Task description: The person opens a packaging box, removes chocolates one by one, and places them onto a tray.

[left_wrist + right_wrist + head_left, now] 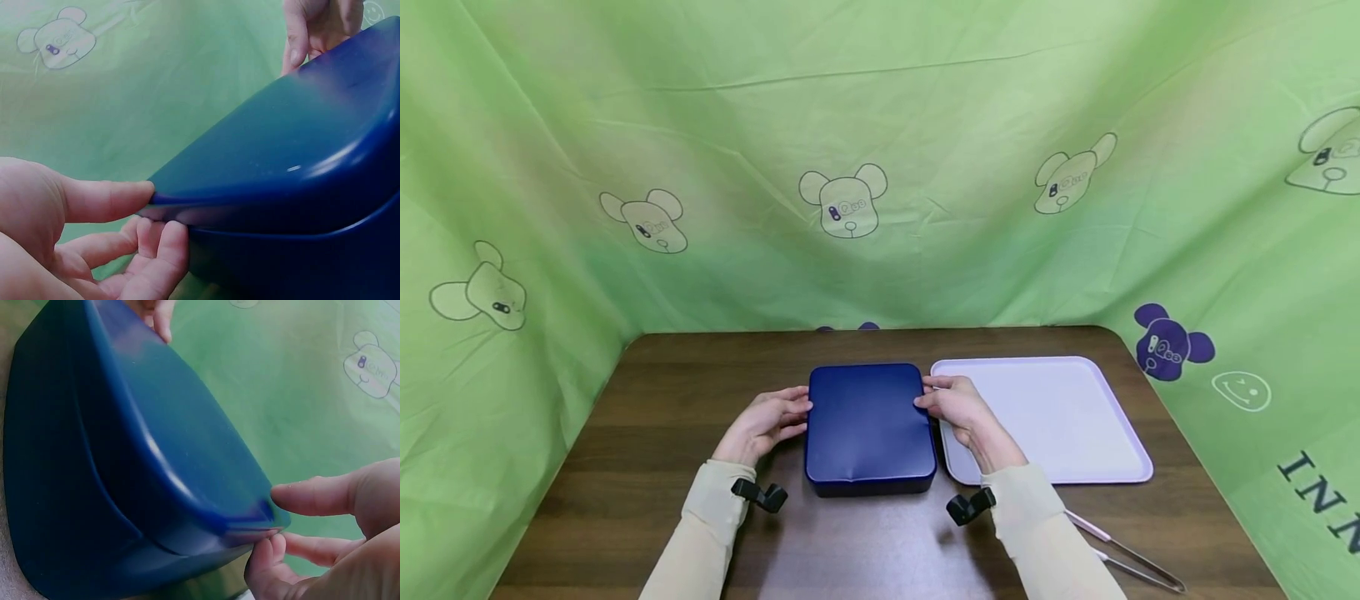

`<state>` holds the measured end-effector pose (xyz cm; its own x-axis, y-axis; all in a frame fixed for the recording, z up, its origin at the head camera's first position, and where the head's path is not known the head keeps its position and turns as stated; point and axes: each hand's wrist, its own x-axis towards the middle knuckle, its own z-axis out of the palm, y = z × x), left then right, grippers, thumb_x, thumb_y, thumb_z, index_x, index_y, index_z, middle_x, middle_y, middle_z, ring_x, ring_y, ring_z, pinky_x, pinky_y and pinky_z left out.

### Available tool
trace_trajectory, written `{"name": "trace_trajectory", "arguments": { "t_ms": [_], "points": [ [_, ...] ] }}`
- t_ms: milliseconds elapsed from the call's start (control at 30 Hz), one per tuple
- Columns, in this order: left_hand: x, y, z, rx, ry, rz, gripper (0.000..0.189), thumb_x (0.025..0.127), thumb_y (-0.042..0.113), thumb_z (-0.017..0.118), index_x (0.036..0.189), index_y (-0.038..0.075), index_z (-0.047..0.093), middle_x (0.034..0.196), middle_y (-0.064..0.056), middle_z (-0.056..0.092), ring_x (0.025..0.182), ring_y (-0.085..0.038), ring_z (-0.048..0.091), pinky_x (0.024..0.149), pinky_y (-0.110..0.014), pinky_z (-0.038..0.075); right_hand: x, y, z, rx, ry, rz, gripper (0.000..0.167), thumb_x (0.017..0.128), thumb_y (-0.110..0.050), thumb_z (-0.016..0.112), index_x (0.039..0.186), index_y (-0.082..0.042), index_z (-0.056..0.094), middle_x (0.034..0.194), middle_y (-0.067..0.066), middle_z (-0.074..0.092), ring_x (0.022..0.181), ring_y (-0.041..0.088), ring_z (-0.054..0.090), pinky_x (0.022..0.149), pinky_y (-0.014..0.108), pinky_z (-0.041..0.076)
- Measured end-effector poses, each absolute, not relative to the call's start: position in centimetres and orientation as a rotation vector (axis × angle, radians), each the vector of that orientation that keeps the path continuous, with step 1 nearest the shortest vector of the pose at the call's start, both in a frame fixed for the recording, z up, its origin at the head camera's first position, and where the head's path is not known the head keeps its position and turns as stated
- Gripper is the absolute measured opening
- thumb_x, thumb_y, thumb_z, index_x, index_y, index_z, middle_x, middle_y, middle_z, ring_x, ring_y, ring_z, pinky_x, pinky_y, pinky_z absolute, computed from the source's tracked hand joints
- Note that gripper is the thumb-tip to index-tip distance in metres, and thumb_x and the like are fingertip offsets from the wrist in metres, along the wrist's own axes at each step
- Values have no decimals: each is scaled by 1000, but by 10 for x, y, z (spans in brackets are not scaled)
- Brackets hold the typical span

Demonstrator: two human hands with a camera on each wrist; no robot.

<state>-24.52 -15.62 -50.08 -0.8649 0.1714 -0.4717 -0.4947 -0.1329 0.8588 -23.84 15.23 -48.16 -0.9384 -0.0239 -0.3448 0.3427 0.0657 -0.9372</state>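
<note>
Head view shows my left hand point(767, 421) and right hand point(961, 408) pinching the navy lid point(869, 425) at its sides; gripping seems done, any lifting off its box point(877, 488) not yet.

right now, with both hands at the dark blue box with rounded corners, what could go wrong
The glossy dark blue lid might tilt or jam if lifted unevenly, as the left hand and right hand pinch only its edges. The pale lilac rectangular tray lies close beside the box, so the right hand might bump it.
</note>
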Motion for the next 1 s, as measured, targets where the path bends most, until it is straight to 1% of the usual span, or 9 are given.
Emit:
{"name": "trace_trajectory", "arguments": {
  "t_ms": [133, 233, 300, 367, 467, 533, 733, 867, 1000],
  "points": [
    [-245, -155, -499, -370, 1726, 2043, 50, 95, -2, 64, 143, -6, 50, 104, -4, 69, 81, -8, 67, 71, -26, 57, -238, 153, -481, 313, 2073, -1957, 60, 85, 9, 66, 140, 17, 45, 117, 14, 53, 91, 10, 53, 69, 16, 49],
    [-243, -154, -497, -377, 1737, 2047, 49, 94, -1, 64, 141, -7, 51, 90, 1, 71, 74, -7, 66, 68, -25, 57, -237, 154, -480, 301, 2092, -1928, 60, 85, 8, 66, 141, 16, 46, 115, 13, 54, 90, 9, 54, 70, 18, 50],
    [-242, -153, -496, -379, 1747, 2052, 48, 94, -1, 65, 140, -8, 53, 85, 2, 71, 71, -7, 65, 67, -25, 57, -236, 154, -479, 292, 2108, -1898, 60, 85, 6, 67, 141, 15, 46, 117, 14, 54, 91, 10, 55, 73, 20, 51],
    [-242, -152, -495, -382, 1752, 2053, 49, 93, -1, 67, 140, -8, 53, 84, 2, 71, 70, -6, 65, 66, -24, 57, -234, 155, -478, 280, 2120, -1864, 61, 86, 4, 67, 142, 14, 46, 120, 15, 55, 92, 10, 57, 76, 23, 52],
    [-241, -151, -495, -391, 1754, 2050, 50, 92, 0, 68, 140, -8, 53, 87, 0, 72, 71, -7, 65, 66, -24, 56, -232, 156, -477, 268, 2128, -1832, 62, 86, 2, 68, 143, 13, 46, 124, 19, 57, 91, 11, 61, 77, 27, 54],
    [-241, -151, -496, -398, 1754, 2045, 51, 92, -1, 69, 140, -7, 53, 90, 0, 72, 73, -7, 66, 66, -23, 56, -230, 156, -477, 269, 2130, -1827, 62, 86, 2, 69, 142, 13, 46, 124, 19, 59, 89, 10, 62, 77, 28, 55],
    [-239, -152, -497, -413, 1742, 2034, 52, 93, -2, 67, 142, -5, 52, 97, -1, 71, 78, -7, 68, 67, -24, 57, -227, 155, -477, 317, 2127, -1860, 61, 82, 8, 70, 139, 13, 50, 114, 15, 63, 88, 10, 63, 76, 27, 56],
    [-239, -152, -499, -406, 1726, 2027, 55, 93, -1, 66, 145, -3, 49, 105, -3, 70, 82, -7, 68, 70, -24, 57, -226, 156, -478, 350, 2120, -1868, 59, 82, 9, 70, 138, 12, 52, 116, 16, 64, 89, 10, 63, 76, 26, 55],
    [-240, -154, -501, -376, 1729, 2020, 57, 95, 2, 66, 148, -2, 46, 114, -5, 68, 89, -7, 66, 72, -24, 56, -227, 157, -479, 350, 2109, -1882, 59, 82, 9, 69, 138, 12, 52, 120, 18, 64, 90, 10, 63, 76, 26, 54]
  ]
}}
